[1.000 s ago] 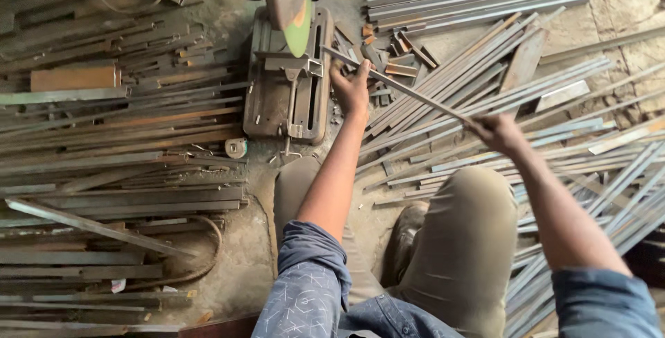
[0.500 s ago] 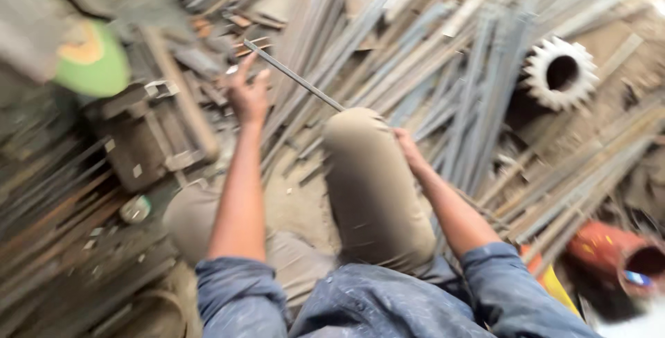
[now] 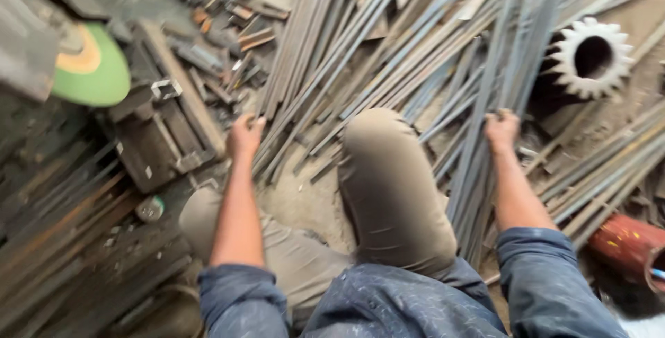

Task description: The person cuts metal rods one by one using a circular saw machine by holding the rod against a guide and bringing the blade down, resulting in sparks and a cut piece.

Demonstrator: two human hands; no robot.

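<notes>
My left hand (image 3: 246, 136) is curled next to the near ends of several long metal rods (image 3: 325, 68), just right of a cut-off saw's base (image 3: 163, 140). Blur hides whether it grips one. My right hand (image 3: 501, 130) is closed over a bundle of grey flat bars (image 3: 485, 82) that run from the far right down past my right knee (image 3: 388, 172). Both arms wear rolled-up blue sleeves. I am crouched on the floor with my knees between my hands.
A green cutting disc (image 3: 93, 68) hangs over the saw at the left. Rusty bars (image 3: 62, 241) lie in a heap at the lower left. A large toothed gear (image 3: 592, 57) sits at the far right, and a red cylinder (image 3: 627, 244) at the right edge.
The view has swung right and come closer. The thin rod held between both hands is no longer raised. My right hand has moved out right onto the grey bars; my left stays by the saw.
</notes>
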